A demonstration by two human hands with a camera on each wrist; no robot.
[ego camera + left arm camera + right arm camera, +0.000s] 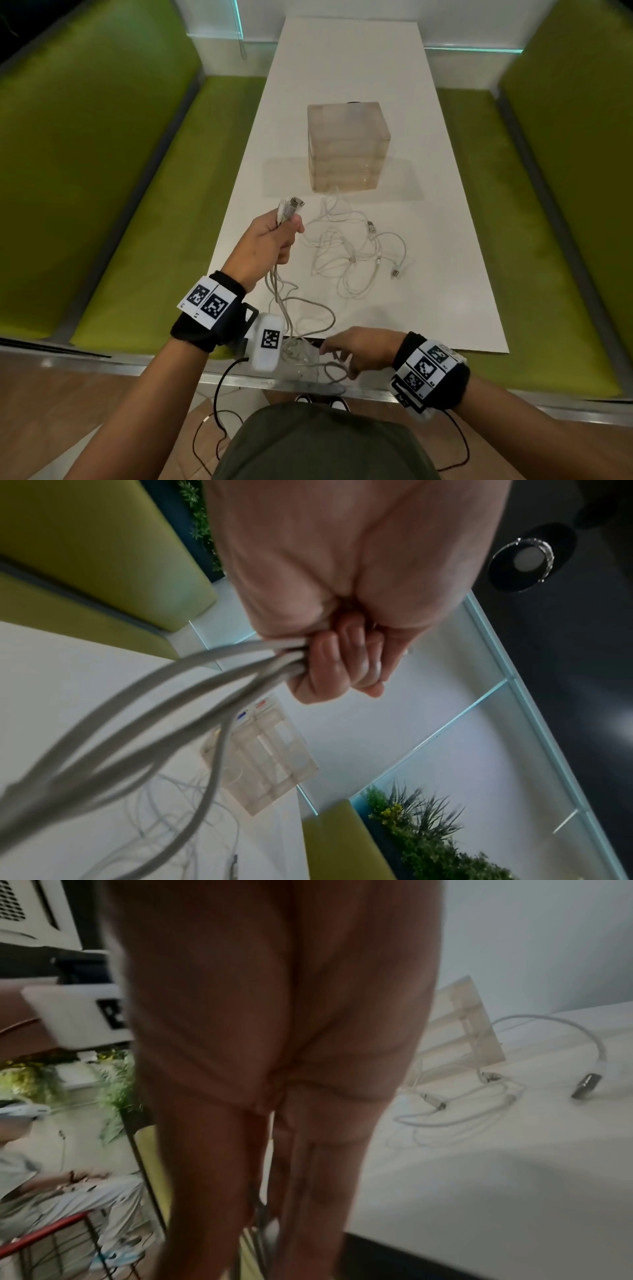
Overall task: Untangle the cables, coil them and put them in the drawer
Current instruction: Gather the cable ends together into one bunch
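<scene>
My left hand [289, 233] is raised over the table's near left part, fist closed round a bundle of white cables [279, 284] whose USB plugs [294, 204] stick out above it. From the fist [342, 664] the bundled cables [205, 674] hang down towards the table edge. There my right hand [339, 359] reaches with straight, spread fingers [301, 1177] among the hanging loops [330, 371]. A loose tangle of white cables [352, 253] lies mid-table. Behind it stands the translucent drawer unit [346, 147], drawers closed.
The long white table [445, 274] runs away from me between green benches [137, 205] [548, 205]. A white wall closes the far end. A USB plug [586, 1085] of the tangle lies on the right part of the table.
</scene>
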